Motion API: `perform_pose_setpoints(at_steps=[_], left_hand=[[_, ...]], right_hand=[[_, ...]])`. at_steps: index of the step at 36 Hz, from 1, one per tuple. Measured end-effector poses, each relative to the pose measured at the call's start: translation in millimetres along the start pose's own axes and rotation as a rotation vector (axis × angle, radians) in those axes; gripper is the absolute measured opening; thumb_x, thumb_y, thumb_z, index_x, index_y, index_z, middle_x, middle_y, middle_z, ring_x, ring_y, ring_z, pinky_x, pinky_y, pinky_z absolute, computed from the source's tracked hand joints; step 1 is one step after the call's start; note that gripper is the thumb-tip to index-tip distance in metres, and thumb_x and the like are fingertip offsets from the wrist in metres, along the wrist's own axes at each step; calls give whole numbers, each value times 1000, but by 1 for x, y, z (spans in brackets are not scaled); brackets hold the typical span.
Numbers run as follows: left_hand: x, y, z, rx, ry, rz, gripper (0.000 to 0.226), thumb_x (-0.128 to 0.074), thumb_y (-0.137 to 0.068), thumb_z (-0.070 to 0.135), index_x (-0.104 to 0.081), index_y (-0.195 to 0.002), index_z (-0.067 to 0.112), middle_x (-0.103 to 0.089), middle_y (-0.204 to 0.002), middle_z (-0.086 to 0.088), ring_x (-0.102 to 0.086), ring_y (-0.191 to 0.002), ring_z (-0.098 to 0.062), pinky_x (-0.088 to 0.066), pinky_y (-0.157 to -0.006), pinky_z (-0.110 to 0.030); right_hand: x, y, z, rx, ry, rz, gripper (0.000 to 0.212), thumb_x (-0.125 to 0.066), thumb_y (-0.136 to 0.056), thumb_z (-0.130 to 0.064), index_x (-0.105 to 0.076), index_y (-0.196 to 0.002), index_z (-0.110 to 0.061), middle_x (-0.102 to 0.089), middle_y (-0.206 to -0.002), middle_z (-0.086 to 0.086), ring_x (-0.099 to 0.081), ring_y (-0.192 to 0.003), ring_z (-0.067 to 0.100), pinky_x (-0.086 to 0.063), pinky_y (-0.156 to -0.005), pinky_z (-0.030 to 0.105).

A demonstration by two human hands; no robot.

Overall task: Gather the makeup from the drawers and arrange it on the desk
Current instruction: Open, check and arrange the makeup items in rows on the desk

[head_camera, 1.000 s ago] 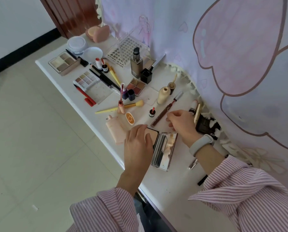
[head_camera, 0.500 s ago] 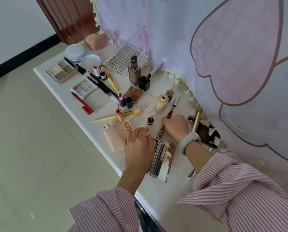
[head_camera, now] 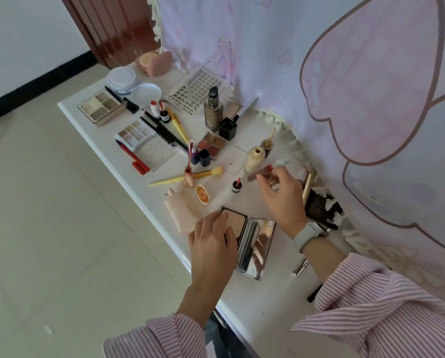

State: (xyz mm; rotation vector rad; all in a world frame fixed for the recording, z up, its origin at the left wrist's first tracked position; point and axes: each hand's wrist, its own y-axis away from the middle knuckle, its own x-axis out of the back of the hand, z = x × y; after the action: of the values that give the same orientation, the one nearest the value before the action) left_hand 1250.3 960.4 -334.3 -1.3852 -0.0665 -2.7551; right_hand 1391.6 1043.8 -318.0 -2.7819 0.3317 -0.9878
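Makeup lies spread over the white desk (head_camera: 255,301). My right hand (head_camera: 281,197) is shut on a slim brown lip gloss tube (head_camera: 261,172) with a silver cap, lifted just above the desk beside a cream bottle (head_camera: 253,159). My left hand (head_camera: 212,244) rests flat, fingers apart, on the near edge of an open powder compact (head_camera: 238,220) whose mirrored lid (head_camera: 256,248) lies open to the right. A pink flat bottle (head_camera: 180,210) lies left of the compact.
Further back lie eyeshadow palettes (head_camera: 101,107), yellow brushes (head_camera: 187,177), black pencils, a tall foundation bottle (head_camera: 213,112), a clear grid organiser (head_camera: 195,93) and round white jars (head_camera: 122,78). A patterned curtain (head_camera: 345,86) hangs along the desk's far side. Tiled floor lies to the left.
My right hand closed on the lip gloss tube lying on the desk and raised it toward the cream bottle. My left hand stayed on the compact.
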Motion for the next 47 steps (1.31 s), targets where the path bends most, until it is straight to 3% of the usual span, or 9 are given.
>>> perform_pose_setpoints(at_steps=[4, 8, 17, 32, 47], left_hand=[[2, 0, -2, 17, 8, -9, 48, -30, -86, 31, -65, -110, 9, -64, -113, -6, -59, -104, -27, -45, -83, -38], [3, 0, -2, 37, 17, -13, 50, -28, -86, 32, -65, -110, 10, -64, -114, -6, -59, -105, -28, -45, -84, -40], [4, -1, 0, 42, 39, -11, 51, -27, -86, 33, -65, -110, 10, -64, -114, -6, -58, -105, -27, -45, -85, -39], [4, -3, -2, 29, 31, 17, 45, -31, -86, 30, -66, -105, 9, -65, -109, -6, -61, -100, -28, -44, -80, -36], [4, -5, -2, 19, 36, 14, 46, -31, -86, 32, -65, -107, 9, -65, -109, -6, -60, -100, -28, -46, -78, -39]], right_hand=[[-5, -4, 1, 23, 45, -63, 10, -65, -84, -11, -61, -88, -3, -61, -73, 6, -51, -61, 17, -42, -62, 23], [-7, -10, 0, 14, 45, -84, 12, -63, -86, -13, -60, -94, -5, -62, -79, 5, -50, -64, 13, -42, -64, 24], [-10, -14, 0, 4, 68, -75, 19, -63, -86, -18, -61, -99, -4, -67, -87, 11, -59, -71, 23, -52, -68, 42], [-11, -10, -3, 37, 89, -69, 16, -64, -85, -16, -59, -92, -4, -57, -73, -1, -51, -59, 17, -48, -60, 35], [-15, -5, -2, -16, 67, -97, 18, -63, -85, -20, -58, -96, -7, -64, -79, 6, -55, -65, 19, -51, -66, 40]])
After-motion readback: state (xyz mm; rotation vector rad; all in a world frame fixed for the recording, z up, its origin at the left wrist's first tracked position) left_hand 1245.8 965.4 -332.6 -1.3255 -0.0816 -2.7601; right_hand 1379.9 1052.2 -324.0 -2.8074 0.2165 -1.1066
